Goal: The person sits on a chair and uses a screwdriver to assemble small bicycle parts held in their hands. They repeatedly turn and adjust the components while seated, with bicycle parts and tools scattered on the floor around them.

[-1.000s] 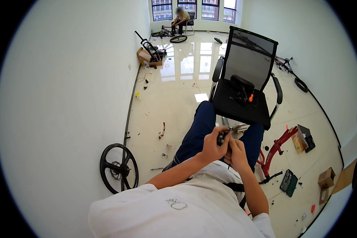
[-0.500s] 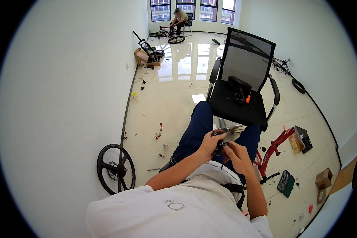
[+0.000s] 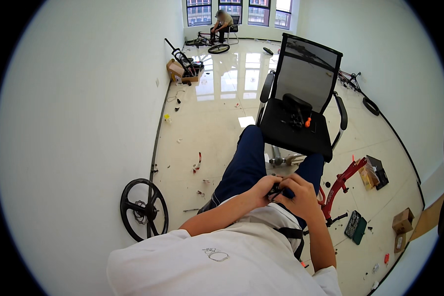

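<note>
I sit with both hands together over my lap, above my blue trousers. My left hand (image 3: 262, 191) and my right hand (image 3: 301, 196) both grip a small dark part (image 3: 276, 190) between them; my fingers hide most of it and I cannot tell its shape. A black office chair (image 3: 301, 106) stands right in front of my knees, with small black parts and an orange-handled piece (image 3: 308, 121) on its seat.
A black spoked wheel (image 3: 144, 209) leans on the white wall at my left. A red bicycle frame (image 3: 341, 183), a black tool case (image 3: 355, 226) and cardboard boxes (image 3: 402, 220) lie on the floor at right. Another person (image 3: 223, 22) sits working far off by the windows.
My hands have dropped lower and closer to my body, still closed around the small part. The view has tilted a little.
</note>
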The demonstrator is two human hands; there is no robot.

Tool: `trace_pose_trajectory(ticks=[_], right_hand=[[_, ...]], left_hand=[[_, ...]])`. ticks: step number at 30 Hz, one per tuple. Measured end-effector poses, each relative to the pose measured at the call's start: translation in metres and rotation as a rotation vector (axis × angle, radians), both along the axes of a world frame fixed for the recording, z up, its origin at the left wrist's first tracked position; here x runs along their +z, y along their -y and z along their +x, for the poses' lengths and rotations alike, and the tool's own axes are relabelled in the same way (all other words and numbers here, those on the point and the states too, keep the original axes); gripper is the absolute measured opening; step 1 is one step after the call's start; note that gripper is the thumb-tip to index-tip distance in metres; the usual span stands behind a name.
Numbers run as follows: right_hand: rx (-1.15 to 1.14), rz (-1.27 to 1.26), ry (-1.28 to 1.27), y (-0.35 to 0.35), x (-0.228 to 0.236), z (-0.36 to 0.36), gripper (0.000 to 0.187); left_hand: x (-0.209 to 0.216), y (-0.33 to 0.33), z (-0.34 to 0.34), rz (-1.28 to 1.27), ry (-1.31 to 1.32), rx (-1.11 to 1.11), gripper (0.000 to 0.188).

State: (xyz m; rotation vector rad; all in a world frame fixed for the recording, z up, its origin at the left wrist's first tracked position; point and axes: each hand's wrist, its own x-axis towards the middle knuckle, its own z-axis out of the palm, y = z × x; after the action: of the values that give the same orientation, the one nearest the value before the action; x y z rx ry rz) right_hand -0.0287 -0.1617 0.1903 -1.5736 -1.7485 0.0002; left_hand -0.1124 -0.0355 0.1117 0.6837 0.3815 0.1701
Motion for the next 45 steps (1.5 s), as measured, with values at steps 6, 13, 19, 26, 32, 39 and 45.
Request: trace_pose_trajectory(ticks=[6, 13, 19, 26, 32, 39, 45], right_hand=[[0.158, -0.014, -0.003, 0.003, -0.004, 0.005, 0.027], [0.055, 0.049, 0.020, -0.001, -0.004, -0.005, 0.016], [-0.068, 0.220, -0.134, -0.027, -0.034, -0.009, 0.018], [0.061, 0.078, -0.325, -0.034, -0.033, -0.007, 0.022], [0.233, 0.216, -0.856, -0.037, -0.045, -0.010, 0.043], [0.090, -0.140, -1.476, -0.039, -0.041, -0.009, 0.042], [-0.128, 0.015, -1.532, -0.055, -0.055, -0.017, 0.027]], left_hand=[[0.008, -0.001, -0.006, -0.017, 0.040, -0.125, 0.011], [-0.024, -0.011, 0.006, -0.026, 0.042, -0.115, 0.011], [-0.016, -0.015, -0.008, 0.112, 0.171, 0.115, 0.006], [0.006, -0.020, -0.008, 0.130, 0.088, 0.326, 0.005], [0.014, -0.032, 0.001, 0.093, 0.085, 0.480, 0.007], [0.024, -0.046, 0.001, 1.273, 0.090, 0.950, 0.009], [0.024, -0.042, 0.000, 1.390, 0.208, 0.921, 0.010]])
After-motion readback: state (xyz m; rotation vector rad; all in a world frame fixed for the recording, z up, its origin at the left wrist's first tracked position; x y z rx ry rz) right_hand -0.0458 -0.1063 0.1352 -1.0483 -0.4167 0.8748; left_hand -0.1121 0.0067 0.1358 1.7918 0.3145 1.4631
